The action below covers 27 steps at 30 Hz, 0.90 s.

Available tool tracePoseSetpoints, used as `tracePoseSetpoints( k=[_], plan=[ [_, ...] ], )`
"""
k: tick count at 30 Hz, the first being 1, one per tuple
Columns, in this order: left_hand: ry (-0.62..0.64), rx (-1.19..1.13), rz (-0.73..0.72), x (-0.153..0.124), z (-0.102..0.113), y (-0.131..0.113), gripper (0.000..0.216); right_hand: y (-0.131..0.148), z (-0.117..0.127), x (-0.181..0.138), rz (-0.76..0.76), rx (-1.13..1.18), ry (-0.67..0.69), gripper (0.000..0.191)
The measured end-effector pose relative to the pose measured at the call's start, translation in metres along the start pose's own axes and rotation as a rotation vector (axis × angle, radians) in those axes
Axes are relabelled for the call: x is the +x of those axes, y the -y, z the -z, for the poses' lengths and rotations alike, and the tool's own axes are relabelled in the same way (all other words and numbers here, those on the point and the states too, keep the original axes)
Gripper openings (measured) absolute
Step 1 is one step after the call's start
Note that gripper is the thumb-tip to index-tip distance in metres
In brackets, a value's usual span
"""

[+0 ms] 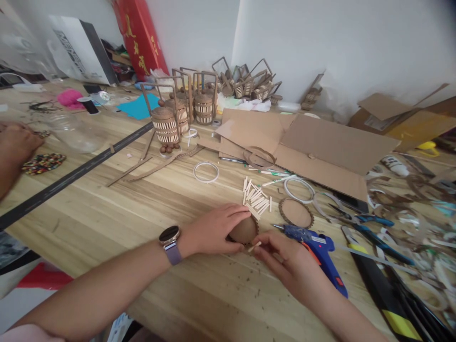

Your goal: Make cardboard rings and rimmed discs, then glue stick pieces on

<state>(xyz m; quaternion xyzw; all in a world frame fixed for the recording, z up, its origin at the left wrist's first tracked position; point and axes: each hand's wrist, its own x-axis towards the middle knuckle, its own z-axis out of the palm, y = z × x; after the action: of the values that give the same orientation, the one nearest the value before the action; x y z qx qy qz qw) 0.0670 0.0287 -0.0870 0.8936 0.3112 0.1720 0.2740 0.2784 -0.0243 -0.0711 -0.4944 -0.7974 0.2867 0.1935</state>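
My left hand [217, 230], with a watch on its wrist, curls around a round cardboard disc [245, 232] with a dark corrugated rim and holds it on the table. Pinched between the thumb and fingertips of my right hand [285, 256] is a short wooden stick [255, 246], close to the disc's near right rim. A loose pile of similar pale sticks [257, 195] lies just beyond the disc. Beside my right hand rests a blue glue gun [313, 247]. Another rimmed disc [295, 213] lies flat behind the glue gun.
Several small lidded baskets with tall handles [166, 126] stand at the back. Folded cardboard [320, 142] spreads across the far right. Pliers [370, 221], a cutter knife [370, 275] and paper scraps crowd the right side. Another person's hand [17, 147] is at the left by colourful beads [44, 163].
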Motion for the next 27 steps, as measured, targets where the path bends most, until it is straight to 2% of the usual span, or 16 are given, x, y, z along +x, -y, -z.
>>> tracePoseSetpoints(
  k=[5,12,27],
  plan=[
    [-0.003,-0.001,-0.003,0.000,0.000,0.000,0.070,-0.002,-0.006,0.001,0.103,-0.051,-0.070,0.013],
    [-0.016,-0.004,-0.024,0.000,-0.001,0.000,0.070,-0.003,-0.007,0.002,0.228,-0.165,-0.093,0.015],
    [-0.046,-0.015,-0.044,0.001,-0.004,0.000,0.062,-0.011,-0.019,-0.001,0.292,-0.373,-0.147,0.023]
  ],
)
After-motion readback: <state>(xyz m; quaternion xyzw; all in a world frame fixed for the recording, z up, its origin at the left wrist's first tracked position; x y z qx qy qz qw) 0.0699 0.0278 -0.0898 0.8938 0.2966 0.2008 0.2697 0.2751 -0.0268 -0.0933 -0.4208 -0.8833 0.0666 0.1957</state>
